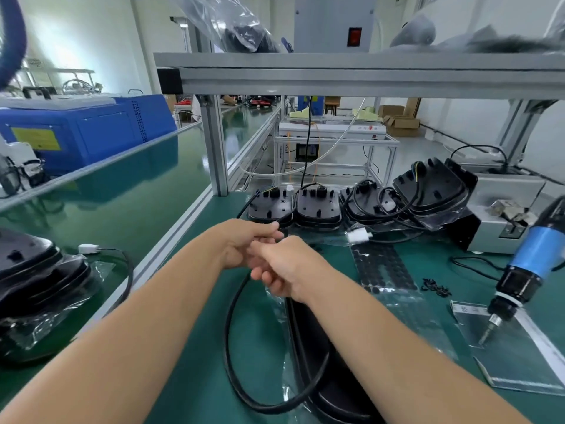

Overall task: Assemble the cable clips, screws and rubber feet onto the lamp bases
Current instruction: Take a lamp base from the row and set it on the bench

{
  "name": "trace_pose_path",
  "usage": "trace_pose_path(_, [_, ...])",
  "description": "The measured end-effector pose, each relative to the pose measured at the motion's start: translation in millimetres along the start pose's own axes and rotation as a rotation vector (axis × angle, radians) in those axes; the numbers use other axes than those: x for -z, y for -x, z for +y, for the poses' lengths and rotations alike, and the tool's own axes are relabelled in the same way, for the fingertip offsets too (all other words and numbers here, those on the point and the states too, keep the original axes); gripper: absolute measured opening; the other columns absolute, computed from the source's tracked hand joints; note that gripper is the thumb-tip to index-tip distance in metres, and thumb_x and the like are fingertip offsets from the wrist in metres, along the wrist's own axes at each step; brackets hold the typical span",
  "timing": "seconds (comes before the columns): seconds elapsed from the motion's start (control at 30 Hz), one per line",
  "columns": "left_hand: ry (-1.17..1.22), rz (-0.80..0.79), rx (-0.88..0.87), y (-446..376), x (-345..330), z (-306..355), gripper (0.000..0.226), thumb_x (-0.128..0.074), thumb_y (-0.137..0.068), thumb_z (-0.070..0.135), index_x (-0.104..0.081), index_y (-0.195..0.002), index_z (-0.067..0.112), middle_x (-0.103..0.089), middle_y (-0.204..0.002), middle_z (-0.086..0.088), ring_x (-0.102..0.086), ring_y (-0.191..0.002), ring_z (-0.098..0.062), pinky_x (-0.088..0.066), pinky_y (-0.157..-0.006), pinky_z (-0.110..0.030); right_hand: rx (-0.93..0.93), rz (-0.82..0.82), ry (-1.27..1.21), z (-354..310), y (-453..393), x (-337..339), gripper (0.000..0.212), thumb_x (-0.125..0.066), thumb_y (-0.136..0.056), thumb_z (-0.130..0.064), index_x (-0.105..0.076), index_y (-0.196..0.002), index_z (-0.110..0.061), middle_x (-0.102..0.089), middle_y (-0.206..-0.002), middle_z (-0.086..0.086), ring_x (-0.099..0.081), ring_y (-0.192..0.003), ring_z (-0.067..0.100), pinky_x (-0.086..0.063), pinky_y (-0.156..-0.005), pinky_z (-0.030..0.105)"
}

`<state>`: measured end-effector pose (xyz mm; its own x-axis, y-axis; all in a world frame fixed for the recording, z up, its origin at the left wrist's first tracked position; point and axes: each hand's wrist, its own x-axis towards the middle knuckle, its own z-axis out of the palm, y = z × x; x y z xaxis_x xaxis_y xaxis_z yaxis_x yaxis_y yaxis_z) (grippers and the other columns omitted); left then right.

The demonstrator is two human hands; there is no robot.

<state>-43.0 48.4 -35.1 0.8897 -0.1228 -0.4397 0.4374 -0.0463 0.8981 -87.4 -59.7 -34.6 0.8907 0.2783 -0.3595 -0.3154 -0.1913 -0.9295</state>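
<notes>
1. Both hands meet at the centre of the frame above the green desk (195, 347), fingers overlapping, so what each one grips is hard to read.
2. The left hand (241, 240) has its fingers curled forward; whether they pinch anything I cannot tell.
3. The right hand (281, 267) lies just below and right of it, fingers curled inward toward the left hand; its grasp is likewise hidden.
4. A black cable (227, 332) loops down from under the hands to the lower centre of the frame and curves back up to a lamp base (308, 356) lying under the right forearm on clear plastic wrap.
5. A row of lamp bases (354, 203) stands along the far edge of the desk, centre right of the frame, cables coiled on them.
6. A sheet of black rubber feet (382, 267) lies right of the hands, and just beyond it a small heap of screws (435, 287).
7. A blue electric screwdriver (526, 270) hangs at the right edge, tip down over a clear bag (519, 359).
8. More wrapped lamp bases (36, 276) are stacked at the left edge of the frame.
</notes>
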Motion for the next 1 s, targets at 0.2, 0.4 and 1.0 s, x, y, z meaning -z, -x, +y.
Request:
trace_pose_path(0.2, [-0.478, 0.255, -0.295, -9.1, -6.1, -13.0, 0.021, -0.072, -0.083, 0.020, -0.070, -0.070, 0.004, -0.063, -0.064, -0.007, -0.055, -0.058, -0.017, -0.046, -0.059, -0.025, 0.069, 0.017, 0.213, 9.7, -2.1, -0.3, 0.022, -0.045, -0.092, -0.011, -0.056, -0.073, -0.011, -0.056, -0.044, -0.003, -0.042, -0.032, 0.004, -0.029, -0.036, 0.013])
trace_pose_path(0.4, [-0.982, 0.232, -0.224, -15.9, -12.6, -17.2, 0.039, -0.046, -0.081, -0.009, -0.045, -0.051, 0.016, -0.042, -0.042, 0.007, -0.031, -0.047, -0.010, -0.026, -0.036, -0.013, 0.170, 0.123, 0.400, 15.3, -1.7, 4.9, 0.023, -0.048, -0.078, -0.012, -0.062, -0.060, -0.013, -0.064, -0.049, 0.000, -0.048, -0.036, 0.006, -0.038, -0.039, 0.014])
trace_pose_path(1.0, [-0.278, 0.241, -0.542, 16.6, -16.5, -4.8, 0.014, -0.071, -0.084, 0.018, -0.067, -0.072, 0.015, -0.064, -0.058, 0.000, -0.056, -0.050, -0.007, -0.043, -0.047, -0.017, 0.279, 0.321, -0.064, -4.3, -9.5, 33.6, 0.037, -0.043, -0.102, -0.032, -0.061, -0.092, -0.001, -0.072, -0.090, 0.020, -0.071, -0.074, 0.028, -0.059, -0.060, 0.031])
